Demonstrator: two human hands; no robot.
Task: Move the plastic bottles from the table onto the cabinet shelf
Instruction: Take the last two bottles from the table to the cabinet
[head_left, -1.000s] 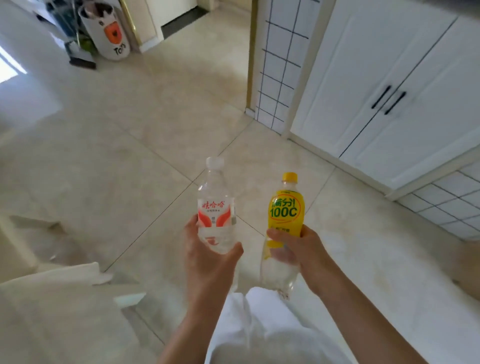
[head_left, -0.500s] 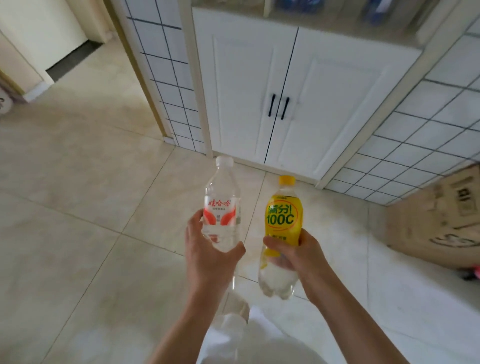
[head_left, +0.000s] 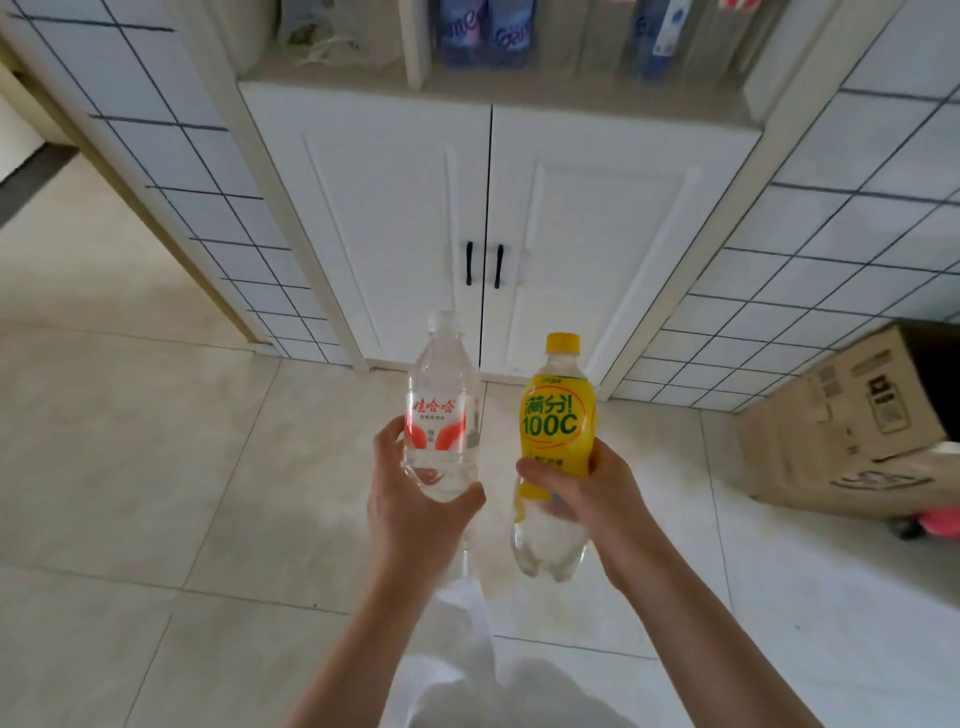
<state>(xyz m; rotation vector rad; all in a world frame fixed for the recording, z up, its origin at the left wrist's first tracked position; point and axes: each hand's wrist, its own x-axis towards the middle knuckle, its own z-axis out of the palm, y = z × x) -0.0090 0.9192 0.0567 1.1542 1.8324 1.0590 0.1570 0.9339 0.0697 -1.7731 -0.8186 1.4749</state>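
Between the two raised hands and the cabinet doors (head_left: 488, 218) ahead of them, both bottles stand upright in the air, side by side and slightly apart. The left hand (head_left: 415, 512) is curled around the lower half of the clear water bottle (head_left: 441, 410), thumb on the inner side and fingers wrapped round the far side, just under its red-and-white label. That bottle is transparent thin plastic, ribbed and slender, with a clear cap. The right hand (head_left: 587, 491) is clamped around the waist of the yellow-labelled bottle (head_left: 556, 431), thumb across the front below the glossy yellow wrapper printed "100C". This bottle is rounder at the shoulder, has a yellow screw cap, and its clear lobed base hangs below the grip. Neither bottle touches the other.

Beyond the hands, the doors are smooth white panels with two slim black handles at the centre seam. Above them, past the fingertips, runs the cabinet shelf (head_left: 519, 85), pale and flat, already carrying blurred blue-labelled bottles (head_left: 483, 31). White square wall tiles (head_left: 831, 234) with dark grout flank the cabinet. To the right of the right hand sits a cardboard box (head_left: 852, 421) on the glossy beige floor tiles (head_left: 156, 467).
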